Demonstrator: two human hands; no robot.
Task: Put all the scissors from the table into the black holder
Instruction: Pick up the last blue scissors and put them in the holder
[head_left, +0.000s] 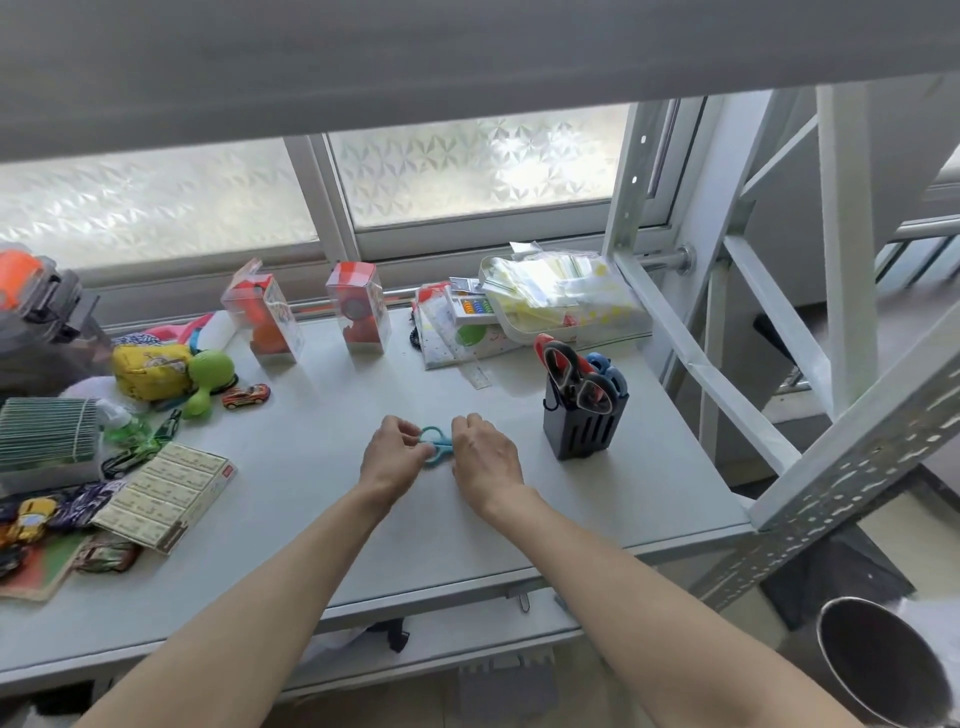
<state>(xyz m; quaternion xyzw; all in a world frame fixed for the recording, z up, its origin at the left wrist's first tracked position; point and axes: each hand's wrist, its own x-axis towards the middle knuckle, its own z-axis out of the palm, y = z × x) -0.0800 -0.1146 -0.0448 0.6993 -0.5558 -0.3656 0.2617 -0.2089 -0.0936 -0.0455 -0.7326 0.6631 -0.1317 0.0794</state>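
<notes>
In the head view, the left hand (392, 454) and the right hand (485, 457) met near the middle of the bench (322, 395), both pinching a small teal pair of scissors (435, 441) that lay low over the surface between them. The black holder (582, 428) stood upright toward the bench's right edge, well apart from the hands, with red-handled scissors (563, 366) and blue-handled scissors (608, 370) standing in it, handles up.

Scissors (435, 441) between both hands, left of holder (582, 423) on table (311, 519).
</notes>
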